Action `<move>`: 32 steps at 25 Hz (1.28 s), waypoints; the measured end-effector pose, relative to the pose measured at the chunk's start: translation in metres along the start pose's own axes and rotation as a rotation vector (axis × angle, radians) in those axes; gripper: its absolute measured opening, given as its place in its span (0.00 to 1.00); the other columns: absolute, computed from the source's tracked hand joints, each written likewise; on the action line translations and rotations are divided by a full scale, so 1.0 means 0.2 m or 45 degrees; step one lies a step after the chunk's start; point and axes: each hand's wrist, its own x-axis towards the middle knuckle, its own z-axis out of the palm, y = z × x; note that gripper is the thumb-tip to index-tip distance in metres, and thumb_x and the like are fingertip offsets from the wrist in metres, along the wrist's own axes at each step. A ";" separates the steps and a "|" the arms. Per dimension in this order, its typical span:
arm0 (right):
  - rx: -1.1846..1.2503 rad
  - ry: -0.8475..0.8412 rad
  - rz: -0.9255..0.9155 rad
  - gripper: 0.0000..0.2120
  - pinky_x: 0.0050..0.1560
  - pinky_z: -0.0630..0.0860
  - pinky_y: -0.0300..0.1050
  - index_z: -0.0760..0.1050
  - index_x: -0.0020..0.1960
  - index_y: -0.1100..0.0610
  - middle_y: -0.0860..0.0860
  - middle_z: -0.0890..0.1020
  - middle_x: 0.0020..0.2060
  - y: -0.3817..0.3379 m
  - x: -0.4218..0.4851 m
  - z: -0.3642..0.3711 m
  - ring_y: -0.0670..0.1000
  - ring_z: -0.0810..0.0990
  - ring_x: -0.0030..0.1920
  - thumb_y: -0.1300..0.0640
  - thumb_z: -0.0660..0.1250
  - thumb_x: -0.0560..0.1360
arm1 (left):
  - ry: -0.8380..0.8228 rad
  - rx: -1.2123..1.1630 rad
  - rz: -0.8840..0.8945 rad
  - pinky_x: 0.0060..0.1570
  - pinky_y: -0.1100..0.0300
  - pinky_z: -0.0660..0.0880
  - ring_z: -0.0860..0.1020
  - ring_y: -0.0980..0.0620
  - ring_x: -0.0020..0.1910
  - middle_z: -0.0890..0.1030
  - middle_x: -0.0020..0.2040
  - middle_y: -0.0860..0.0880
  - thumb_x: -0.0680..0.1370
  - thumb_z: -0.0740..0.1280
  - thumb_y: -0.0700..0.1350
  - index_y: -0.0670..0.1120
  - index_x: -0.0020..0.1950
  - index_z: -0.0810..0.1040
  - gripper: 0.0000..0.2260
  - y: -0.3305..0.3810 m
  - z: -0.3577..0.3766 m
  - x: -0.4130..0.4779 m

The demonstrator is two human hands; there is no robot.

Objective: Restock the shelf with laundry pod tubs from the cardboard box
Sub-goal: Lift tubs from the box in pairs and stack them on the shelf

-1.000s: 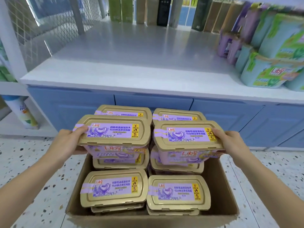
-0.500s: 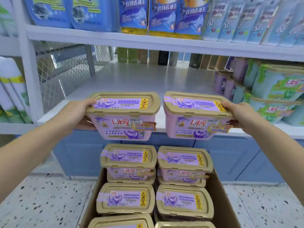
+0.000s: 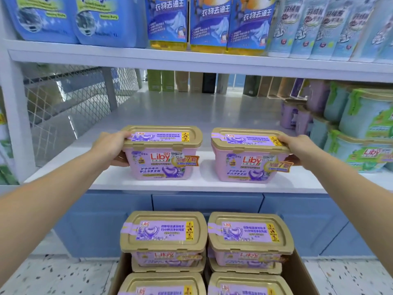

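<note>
Now — tubs [image 3: 161, 155] in hands [image 3: 110, 148], at shelf [image 3: 202, 185]

The cardboard box [image 3: 300, 273] and its nearest tubs [image 3: 161, 284] run off the frame's bottom edge; upper-shelf bottles [image 3: 168, 20] are cropped at the top.

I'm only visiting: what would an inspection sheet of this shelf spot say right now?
Surface: white shelf, two tubs at its front; fully set down, cannot tell.
Job's things: left pink tub, right pink tub; stacked tubs in cardboard box below.
Clutter: nothing seen.
Grippers: left hand grips left pink tub; right hand grips right pink tub.
Cables: nothing seen.
Surroundings: green tubs right, blue pouches above, wire mesh left.
</note>
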 end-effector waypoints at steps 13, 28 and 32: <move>0.003 0.017 0.094 0.14 0.34 0.75 0.46 0.71 0.40 0.60 0.57 0.78 0.34 -0.07 0.08 0.10 0.55 0.76 0.31 0.48 0.62 0.74 | -0.033 0.069 -0.017 0.40 0.53 0.78 0.79 0.41 0.35 0.79 0.36 0.38 0.74 0.63 0.53 0.41 0.40 0.76 0.15 0.07 0.10 0.11; -0.455 0.320 -0.591 0.09 0.44 0.68 0.46 0.75 0.54 0.59 0.52 0.78 0.47 0.56 -0.41 -0.01 0.54 0.76 0.47 0.57 0.62 0.76 | 0.309 0.536 0.512 0.46 0.50 0.72 0.77 0.42 0.44 0.81 0.41 0.45 0.70 0.54 0.61 0.47 0.41 0.76 0.20 -0.49 -0.12 -0.33; -0.565 0.078 -0.231 0.19 0.51 0.71 0.50 0.72 0.62 0.60 0.54 0.79 0.56 0.86 -0.48 0.01 0.55 0.77 0.54 0.51 0.63 0.75 | 0.014 0.399 0.075 0.50 0.44 0.77 0.80 0.42 0.45 0.82 0.46 0.42 0.74 0.60 0.59 0.45 0.43 0.77 0.18 -0.79 -0.08 -0.38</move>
